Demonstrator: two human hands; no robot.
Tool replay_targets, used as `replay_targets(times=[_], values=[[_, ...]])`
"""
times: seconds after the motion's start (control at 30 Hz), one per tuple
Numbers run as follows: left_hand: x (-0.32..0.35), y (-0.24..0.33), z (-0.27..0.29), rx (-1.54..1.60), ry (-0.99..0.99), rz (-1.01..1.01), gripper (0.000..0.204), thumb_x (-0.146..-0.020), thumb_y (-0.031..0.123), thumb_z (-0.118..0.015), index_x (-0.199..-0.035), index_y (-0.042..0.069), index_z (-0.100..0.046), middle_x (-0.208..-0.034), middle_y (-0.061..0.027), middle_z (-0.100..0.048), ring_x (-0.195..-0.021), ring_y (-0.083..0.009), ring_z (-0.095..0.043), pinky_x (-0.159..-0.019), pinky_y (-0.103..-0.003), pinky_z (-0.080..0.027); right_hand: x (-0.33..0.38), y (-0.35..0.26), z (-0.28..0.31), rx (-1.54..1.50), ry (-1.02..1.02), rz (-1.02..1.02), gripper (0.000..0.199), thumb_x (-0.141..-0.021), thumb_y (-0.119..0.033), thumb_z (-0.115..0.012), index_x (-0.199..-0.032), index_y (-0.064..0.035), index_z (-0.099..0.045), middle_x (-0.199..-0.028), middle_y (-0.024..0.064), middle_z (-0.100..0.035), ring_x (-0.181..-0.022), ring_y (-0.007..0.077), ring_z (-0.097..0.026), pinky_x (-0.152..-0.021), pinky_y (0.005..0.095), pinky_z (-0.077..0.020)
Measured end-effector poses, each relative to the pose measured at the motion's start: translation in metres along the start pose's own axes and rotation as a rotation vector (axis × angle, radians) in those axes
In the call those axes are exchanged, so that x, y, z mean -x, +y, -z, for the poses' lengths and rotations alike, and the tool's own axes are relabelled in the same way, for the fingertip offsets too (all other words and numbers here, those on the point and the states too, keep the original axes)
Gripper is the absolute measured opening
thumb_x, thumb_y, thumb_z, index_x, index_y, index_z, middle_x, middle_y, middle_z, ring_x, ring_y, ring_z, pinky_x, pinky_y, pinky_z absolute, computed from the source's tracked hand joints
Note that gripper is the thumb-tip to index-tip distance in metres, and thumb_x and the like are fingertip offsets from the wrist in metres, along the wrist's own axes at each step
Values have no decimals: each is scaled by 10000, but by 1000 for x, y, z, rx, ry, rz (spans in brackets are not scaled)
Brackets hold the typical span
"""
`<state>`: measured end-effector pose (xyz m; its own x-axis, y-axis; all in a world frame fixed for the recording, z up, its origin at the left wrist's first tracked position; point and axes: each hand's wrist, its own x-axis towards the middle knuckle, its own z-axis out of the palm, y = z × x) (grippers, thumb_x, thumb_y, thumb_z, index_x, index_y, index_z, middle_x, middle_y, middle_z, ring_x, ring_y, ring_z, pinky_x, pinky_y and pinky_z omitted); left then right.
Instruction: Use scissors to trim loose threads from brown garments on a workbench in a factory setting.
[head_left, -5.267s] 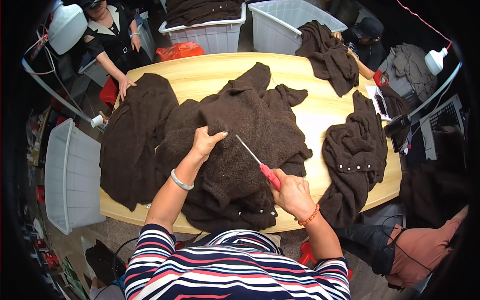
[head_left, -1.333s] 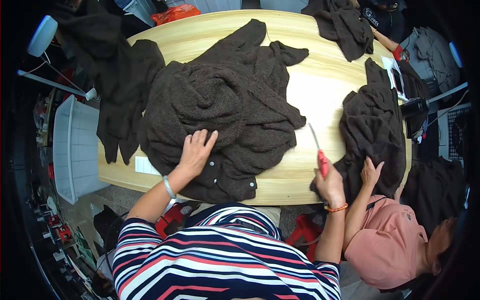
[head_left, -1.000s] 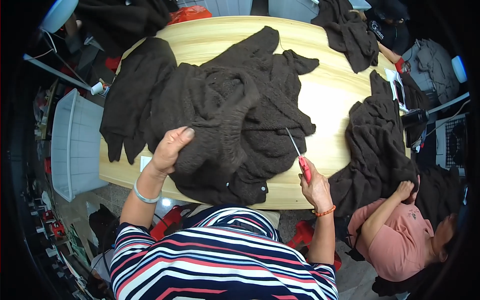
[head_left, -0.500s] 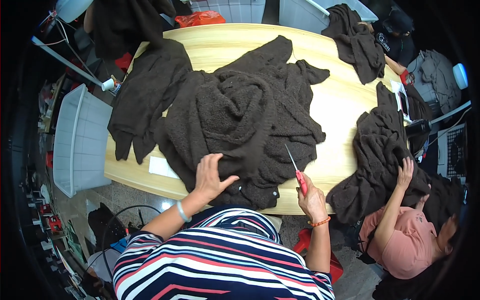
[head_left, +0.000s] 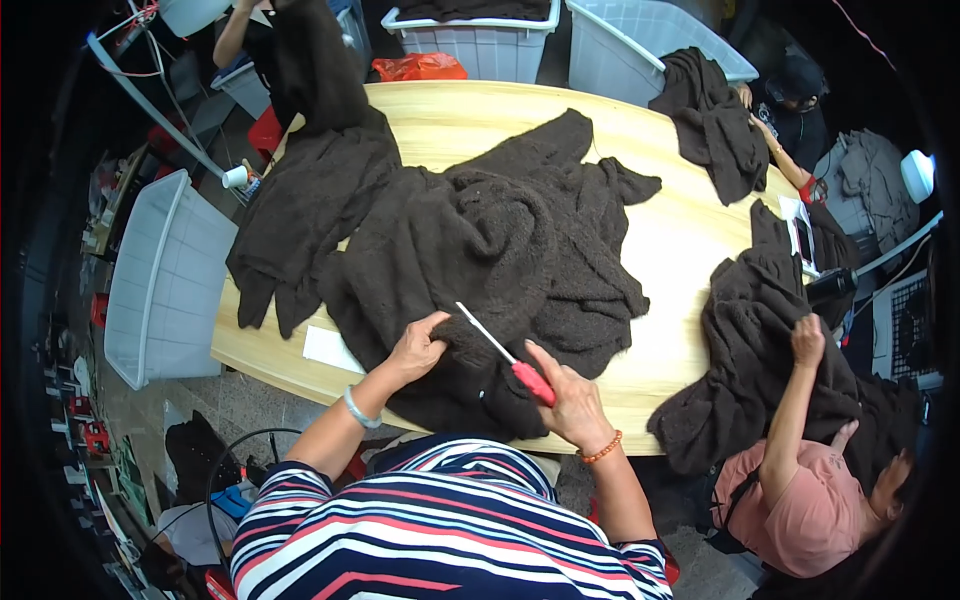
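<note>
A large dark brown fuzzy sweater [head_left: 500,260] lies spread over the light wooden table [head_left: 680,240]. My left hand [head_left: 418,345] pinches a fold of the sweater near its front edge. My right hand [head_left: 565,395] is closed on red-handled scissors [head_left: 505,355], whose metal blades point up and left over the knit, just right of my left hand. Both of my forearms come out of striped sleeves at the bottom.
More dark garments lie on the table: one at the left [head_left: 300,220], one at the back right [head_left: 715,125], one at the right [head_left: 760,340] handled by a person in a pink top [head_left: 810,480]. A white bin [head_left: 160,280] stands left; grey crates [head_left: 480,35] stand behind.
My left hand went from lying flat on the sweater to pinching up a fold. My right hand brought the scissors left, over the sweater next to that fold. The view shifted.
</note>
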<state>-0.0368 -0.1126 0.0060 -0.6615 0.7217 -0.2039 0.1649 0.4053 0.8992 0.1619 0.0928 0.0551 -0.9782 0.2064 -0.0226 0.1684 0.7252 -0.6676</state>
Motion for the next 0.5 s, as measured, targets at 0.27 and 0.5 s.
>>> replay_targets(times=[0.27, 0.5], values=[[44, 95, 11, 336, -587, -67, 299, -935, 123, -626, -1193, -30, -619, -1076, -50, -675, -1014, -111, -579, -914, -291, -466, -34, -44, 21, -322, 11, 219, 944, -656, -24, -721, -1495, -130, -300, -859, 154, -615, -815, 347, -628, -743, 403, -515], [45, 71, -1, -19, -567, -76, 399, -779, 264, -685, -925, -106, -648, -948, -254, -664, -884, -323, -647, -804, -371, -497, -35, -23, 27, -211, -551, 151, 886, -697, -80, -704, -1492, -178, -325, -1228, 179, -619, -1070, 371, -624, -890, 377, -505]])
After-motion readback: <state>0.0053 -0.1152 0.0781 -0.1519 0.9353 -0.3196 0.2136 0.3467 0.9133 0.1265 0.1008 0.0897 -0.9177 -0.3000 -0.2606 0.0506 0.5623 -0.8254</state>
